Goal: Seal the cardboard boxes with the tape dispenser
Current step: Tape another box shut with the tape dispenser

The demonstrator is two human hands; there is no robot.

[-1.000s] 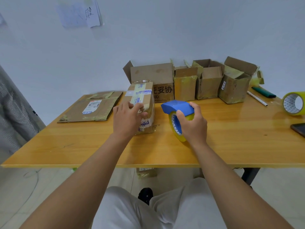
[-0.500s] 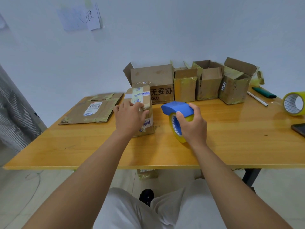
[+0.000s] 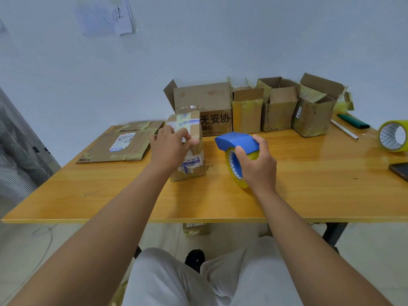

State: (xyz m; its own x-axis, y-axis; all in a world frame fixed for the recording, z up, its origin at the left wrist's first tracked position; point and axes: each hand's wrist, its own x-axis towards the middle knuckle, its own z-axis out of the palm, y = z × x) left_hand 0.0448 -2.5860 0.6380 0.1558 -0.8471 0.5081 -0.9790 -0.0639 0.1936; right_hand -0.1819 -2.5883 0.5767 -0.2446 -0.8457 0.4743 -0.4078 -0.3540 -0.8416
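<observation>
Gripping the tape dispenser (image 3: 237, 149), the right hand (image 3: 258, 166) waits while the left hand (image 3: 171, 146) holds one taped box (image 3: 189, 151); four boxes (image 3: 278, 107) along the surface's far edge gape unsealed.

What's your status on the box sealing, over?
Left hand grips the small taped box upright on the table. Right hand holds the blue tape dispenser beside it, apart. Nothing between them.

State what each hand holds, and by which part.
Right hand grips the blue tape dispenser around its yellow roll; left hand holds the small taped cardboard box at its top.
</observation>
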